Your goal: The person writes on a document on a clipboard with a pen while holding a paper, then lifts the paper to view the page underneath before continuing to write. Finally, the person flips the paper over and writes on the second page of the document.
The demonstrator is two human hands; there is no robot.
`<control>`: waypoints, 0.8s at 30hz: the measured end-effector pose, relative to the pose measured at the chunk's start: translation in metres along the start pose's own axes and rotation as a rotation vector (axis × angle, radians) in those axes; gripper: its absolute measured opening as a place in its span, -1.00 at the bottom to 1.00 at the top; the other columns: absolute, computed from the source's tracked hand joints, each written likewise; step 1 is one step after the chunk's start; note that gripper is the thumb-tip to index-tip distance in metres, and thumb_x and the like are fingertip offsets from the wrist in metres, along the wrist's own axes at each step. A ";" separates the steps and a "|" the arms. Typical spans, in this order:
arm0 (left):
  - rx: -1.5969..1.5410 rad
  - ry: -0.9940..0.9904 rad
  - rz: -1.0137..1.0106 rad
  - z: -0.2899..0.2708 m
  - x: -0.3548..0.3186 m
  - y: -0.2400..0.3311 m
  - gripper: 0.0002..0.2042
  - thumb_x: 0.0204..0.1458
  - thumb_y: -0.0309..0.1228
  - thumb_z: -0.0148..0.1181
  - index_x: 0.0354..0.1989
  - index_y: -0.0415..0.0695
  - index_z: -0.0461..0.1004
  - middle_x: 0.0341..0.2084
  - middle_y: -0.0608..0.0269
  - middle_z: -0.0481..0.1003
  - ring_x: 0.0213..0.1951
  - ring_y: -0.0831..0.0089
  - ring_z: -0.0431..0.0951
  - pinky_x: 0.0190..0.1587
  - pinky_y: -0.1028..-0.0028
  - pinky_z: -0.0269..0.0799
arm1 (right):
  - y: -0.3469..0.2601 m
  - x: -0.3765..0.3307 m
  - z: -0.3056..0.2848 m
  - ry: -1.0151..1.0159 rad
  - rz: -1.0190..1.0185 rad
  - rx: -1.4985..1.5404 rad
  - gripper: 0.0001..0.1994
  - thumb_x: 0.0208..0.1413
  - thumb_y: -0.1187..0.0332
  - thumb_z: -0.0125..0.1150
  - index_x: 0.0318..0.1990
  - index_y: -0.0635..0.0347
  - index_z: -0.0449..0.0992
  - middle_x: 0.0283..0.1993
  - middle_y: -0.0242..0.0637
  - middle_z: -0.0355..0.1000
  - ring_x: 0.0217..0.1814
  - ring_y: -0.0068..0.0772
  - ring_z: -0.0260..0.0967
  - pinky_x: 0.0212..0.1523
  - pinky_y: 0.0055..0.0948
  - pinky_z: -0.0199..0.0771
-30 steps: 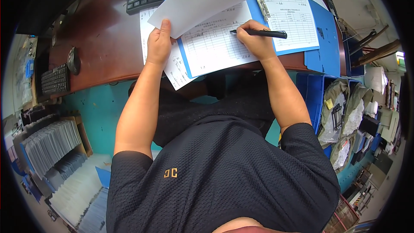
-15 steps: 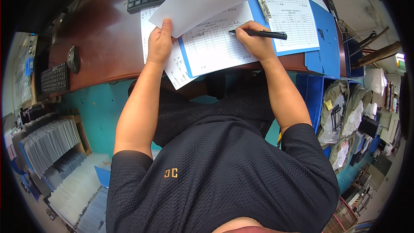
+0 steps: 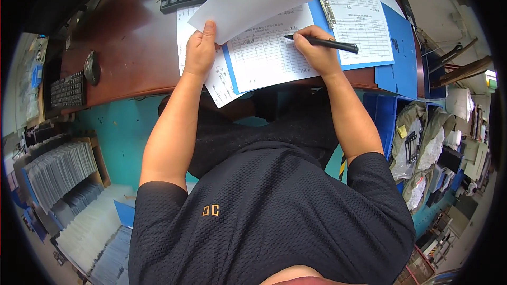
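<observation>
My left hand pinches the lower left corner of a lifted sheet of paper, its thumb lying on top. The sheet is folded back, and its upward side looks blank. Beneath it a printed form with a table and some handwriting lies on a blue clipboard. In my right hand is a black pen, slanted with its tip at the form's upper rows. Whether the tip touches the paper I cannot tell.
Right of the form lies another blue clipboard with printed forms and a metal clip. A black keyboard is behind the papers. Farther left on the brown desk are a mouse and a second keyboard. Blue bins stand at right.
The whole view has shifted slightly, so the desk and papers sit a little farther right. Both hands keep their holds, and the pen stays over nearly the same part of the form.
</observation>
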State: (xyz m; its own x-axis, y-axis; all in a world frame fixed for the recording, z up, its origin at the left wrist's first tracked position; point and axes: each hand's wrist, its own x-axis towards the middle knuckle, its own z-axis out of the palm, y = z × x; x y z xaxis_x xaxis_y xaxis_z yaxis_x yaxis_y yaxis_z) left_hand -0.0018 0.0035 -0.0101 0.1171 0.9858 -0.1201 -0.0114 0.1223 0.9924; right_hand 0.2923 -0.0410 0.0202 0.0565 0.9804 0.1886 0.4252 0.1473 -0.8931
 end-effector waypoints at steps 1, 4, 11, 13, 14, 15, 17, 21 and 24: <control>-0.003 0.004 0.001 0.004 -0.001 0.002 -0.38 0.37 0.08 -0.06 0.10 -0.38 0.43 -0.02 0.03 0.55 0.02 0.31 0.59 0.18 0.29 0.50 | -0.004 -0.002 0.001 -0.009 -0.054 0.023 -0.83 0.09 0.36 0.34 -0.30 0.33 0.64 -0.39 -0.22 0.59 -0.39 -0.46 0.50 -0.29 -0.49 0.52; -0.082 0.078 0.053 0.008 -0.005 0.004 -0.40 0.34 0.13 -0.01 -0.12 -0.31 0.55 -0.29 0.19 0.57 -0.27 0.51 0.49 -0.17 0.49 0.41 | -0.017 -0.006 0.012 -0.119 -0.141 0.013 -0.81 0.10 0.34 0.36 -0.27 0.32 0.63 -0.34 -0.21 0.59 -0.35 -0.43 0.52 -0.26 -0.47 0.53; -0.077 0.060 0.041 0.004 -0.002 0.002 -0.40 0.34 0.13 0.01 -0.18 -0.31 0.56 -0.32 0.22 0.57 -0.31 0.51 0.49 -0.19 0.50 0.41 | -0.019 -0.012 0.032 -0.192 -0.053 -0.001 -0.79 0.08 0.30 0.38 -0.29 0.30 0.67 -0.37 -0.20 0.61 -0.33 -0.42 0.54 -0.24 -0.45 0.53; -0.063 0.053 0.038 0.007 -0.003 0.008 -0.40 0.34 0.13 0.01 -0.18 -0.32 0.56 -0.32 0.22 0.57 -0.31 0.51 0.49 -0.19 0.50 0.41 | -0.021 -0.012 0.033 -0.193 -0.028 -0.010 -0.79 0.07 0.30 0.38 -0.29 0.30 0.67 -0.37 -0.20 0.60 -0.33 -0.42 0.54 -0.25 -0.45 0.53; -0.097 0.068 0.037 0.011 -0.005 0.010 -0.40 0.34 0.13 0.01 -0.19 -0.32 0.56 -0.32 0.22 0.57 -0.31 0.51 0.48 -0.20 0.51 0.41 | -0.020 -0.011 0.033 -0.194 -0.027 -0.011 -0.79 0.07 0.30 0.38 -0.29 0.30 0.67 -0.37 -0.20 0.60 -0.33 -0.42 0.54 -0.25 -0.45 0.53; -0.130 0.084 0.036 0.013 -0.007 0.013 -0.40 0.34 0.13 0.01 -0.19 -0.32 0.56 -0.33 0.22 0.57 -0.32 0.51 0.48 -0.20 0.52 0.41 | -0.019 -0.010 0.033 -0.194 -0.031 -0.015 -0.79 0.07 0.31 0.38 -0.29 0.30 0.67 -0.38 -0.20 0.60 -0.33 -0.42 0.54 -0.25 -0.45 0.53; -0.112 0.072 0.038 0.011 -0.006 0.011 -0.40 0.34 0.12 0.01 -0.18 -0.32 0.56 -0.32 0.21 0.57 -0.31 0.51 0.49 -0.19 0.51 0.42 | -0.018 -0.010 0.033 -0.194 -0.035 -0.019 -0.80 0.07 0.32 0.37 -0.30 0.31 0.67 -0.38 -0.20 0.60 -0.34 -0.43 0.53 -0.25 -0.45 0.52; -0.043 0.051 0.045 0.002 -0.002 0.001 -0.40 0.35 0.12 0.00 -0.17 -0.34 0.56 -0.31 0.20 0.58 -0.29 0.50 0.50 -0.18 0.50 0.43 | -0.013 -0.007 0.023 -0.137 -0.027 -0.012 -0.81 0.06 0.33 0.37 -0.32 0.31 0.67 -0.39 -0.22 0.60 -0.35 -0.44 0.52 -0.27 -0.46 0.51; -0.079 0.046 0.058 0.006 -0.002 0.003 -0.39 0.34 0.12 0.00 -0.18 -0.33 0.56 -0.32 0.21 0.57 -0.30 0.50 0.50 -0.19 0.51 0.42 | -0.009 -0.007 0.017 -0.143 -0.003 -0.016 -0.80 0.07 0.31 0.37 -0.32 0.32 0.67 -0.39 -0.22 0.59 -0.36 -0.43 0.51 -0.28 -0.46 0.50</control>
State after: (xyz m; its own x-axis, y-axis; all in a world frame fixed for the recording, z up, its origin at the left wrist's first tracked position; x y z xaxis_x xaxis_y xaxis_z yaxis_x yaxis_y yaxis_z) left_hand 0.0042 0.0017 -0.0063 0.0678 0.9956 -0.0652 -0.0957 0.0715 0.9928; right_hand 0.2731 -0.0468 0.0200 -0.0738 0.9887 0.1304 0.4396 0.1496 -0.8857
